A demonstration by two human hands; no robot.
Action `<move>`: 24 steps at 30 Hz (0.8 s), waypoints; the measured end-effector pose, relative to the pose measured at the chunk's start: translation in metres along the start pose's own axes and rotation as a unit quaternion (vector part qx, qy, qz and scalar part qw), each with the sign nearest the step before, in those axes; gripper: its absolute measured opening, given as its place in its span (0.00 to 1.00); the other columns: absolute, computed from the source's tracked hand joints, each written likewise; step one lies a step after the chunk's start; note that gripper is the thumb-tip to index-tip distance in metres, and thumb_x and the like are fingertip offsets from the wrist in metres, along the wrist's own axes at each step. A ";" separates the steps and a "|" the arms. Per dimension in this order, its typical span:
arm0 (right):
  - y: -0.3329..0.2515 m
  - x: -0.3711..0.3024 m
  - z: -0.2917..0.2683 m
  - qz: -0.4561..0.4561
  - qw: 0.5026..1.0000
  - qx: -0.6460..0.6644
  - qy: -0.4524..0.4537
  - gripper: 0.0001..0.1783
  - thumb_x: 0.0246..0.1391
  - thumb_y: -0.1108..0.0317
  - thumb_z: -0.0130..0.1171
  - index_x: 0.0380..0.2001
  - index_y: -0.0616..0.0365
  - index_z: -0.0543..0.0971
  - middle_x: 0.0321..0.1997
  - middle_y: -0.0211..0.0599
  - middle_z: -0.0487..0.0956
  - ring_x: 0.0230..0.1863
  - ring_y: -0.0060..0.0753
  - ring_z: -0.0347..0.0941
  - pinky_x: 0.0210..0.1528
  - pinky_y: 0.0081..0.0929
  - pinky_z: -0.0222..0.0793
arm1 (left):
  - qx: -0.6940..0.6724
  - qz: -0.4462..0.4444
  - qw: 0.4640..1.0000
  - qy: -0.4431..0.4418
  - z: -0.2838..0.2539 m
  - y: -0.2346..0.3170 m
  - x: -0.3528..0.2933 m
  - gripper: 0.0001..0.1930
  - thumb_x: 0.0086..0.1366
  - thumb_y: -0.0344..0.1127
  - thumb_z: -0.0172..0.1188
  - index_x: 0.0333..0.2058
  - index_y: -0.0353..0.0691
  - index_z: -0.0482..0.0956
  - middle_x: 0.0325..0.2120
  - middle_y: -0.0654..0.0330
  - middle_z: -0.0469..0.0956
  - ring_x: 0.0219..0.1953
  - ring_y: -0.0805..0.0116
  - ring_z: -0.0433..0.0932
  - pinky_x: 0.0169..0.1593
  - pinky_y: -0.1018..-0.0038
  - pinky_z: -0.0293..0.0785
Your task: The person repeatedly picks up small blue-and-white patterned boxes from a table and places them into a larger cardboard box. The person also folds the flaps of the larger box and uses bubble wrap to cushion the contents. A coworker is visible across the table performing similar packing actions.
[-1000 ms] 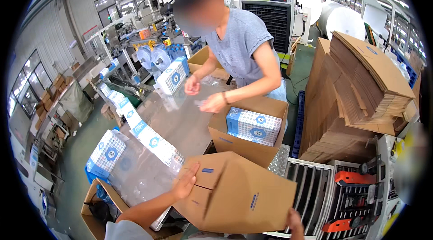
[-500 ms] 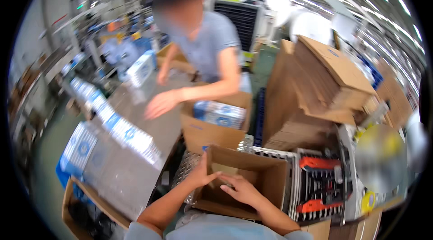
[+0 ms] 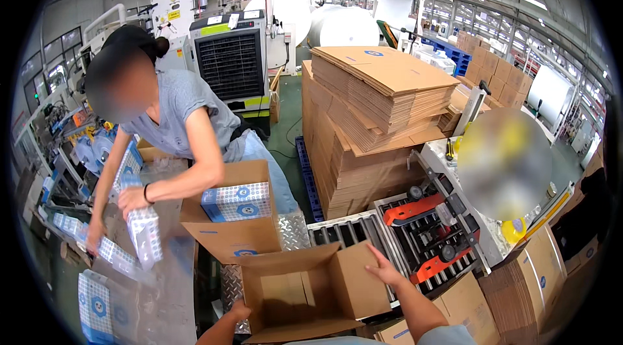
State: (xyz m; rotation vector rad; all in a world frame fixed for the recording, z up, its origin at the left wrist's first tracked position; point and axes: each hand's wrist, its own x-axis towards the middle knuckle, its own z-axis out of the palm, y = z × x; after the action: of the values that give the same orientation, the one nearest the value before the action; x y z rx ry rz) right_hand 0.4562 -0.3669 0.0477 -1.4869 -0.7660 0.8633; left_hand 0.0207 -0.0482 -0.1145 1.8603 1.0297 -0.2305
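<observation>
An open cardboard box (image 3: 365, 283) is directly in front of me, with nothing visible inside but its bottom flaps. At its left side my left hand (image 3: 239, 312) is closed on the edge, fingers partly hidden. My right hand (image 3: 387, 269) grips the outer edge of the right flap, thumb on the near face. Just beyond stands a second cardboard box (image 3: 220, 239) holding blue-and-white patterned packs (image 3: 237, 203). To the left, a co-worker bends over the table, one hand on a long patterned pack (image 3: 144, 231) and the other near more packs.
A grey table (image 3: 170, 293) extends along the left, with a patterned pack (image 3: 95, 306) at its near end. Roller conveyor (image 3: 350, 233) runs to the right, with a red-armed machine (image 3: 425, 238) over it. Tall stacks of flattened cartons (image 3: 389, 79) rise beyond.
My view has turned right. My hands, together over the box before, are now apart at its left and right sides. The co-worker's outstretched hand now has a patterned pack.
</observation>
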 end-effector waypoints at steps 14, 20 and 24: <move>0.070 0.029 0.202 0.259 0.900 -0.335 -0.106 0.79 0.32 0.24 0.63 0.67 0.70 0.31 0.72 0.61 0.23 0.73 0.62 0.16 0.72 0.49 0.27 | 0.184 -0.258 0.930 -0.187 -0.143 -0.010 -0.070 0.35 0.61 0.66 0.52 0.30 0.30 0.79 0.24 0.53 0.80 0.23 0.61 0.80 0.29 0.66 0.78; 0.160 0.043 0.228 0.353 0.930 0.034 -0.094 0.33 0.47 0.78 0.50 0.60 0.50 0.67 0.51 0.43 0.70 0.48 0.40 0.68 0.45 0.41 0.67 | -0.069 -0.163 0.981 -0.078 -0.259 0.001 -0.182 0.29 0.62 0.61 0.54 0.27 0.34 0.79 0.17 0.56 0.78 0.18 0.68 0.77 0.20 0.72 0.74; 0.150 0.059 0.155 0.436 0.875 -0.014 -0.211 0.25 0.57 0.71 0.49 0.60 0.53 0.66 0.43 0.44 0.74 0.40 0.38 0.71 0.38 0.39 0.73 | -0.095 -0.112 0.980 0.136 -0.348 -0.058 -0.256 0.21 0.62 0.53 0.58 0.28 0.36 0.80 0.19 0.57 0.79 0.19 0.67 0.78 0.23 0.71 0.74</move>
State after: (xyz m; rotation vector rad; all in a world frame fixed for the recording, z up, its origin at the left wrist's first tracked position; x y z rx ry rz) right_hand 0.3503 -0.2516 -0.1118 -1.6984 -0.3749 1.9112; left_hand -0.2732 0.1035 0.1691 1.6318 1.4027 -0.0066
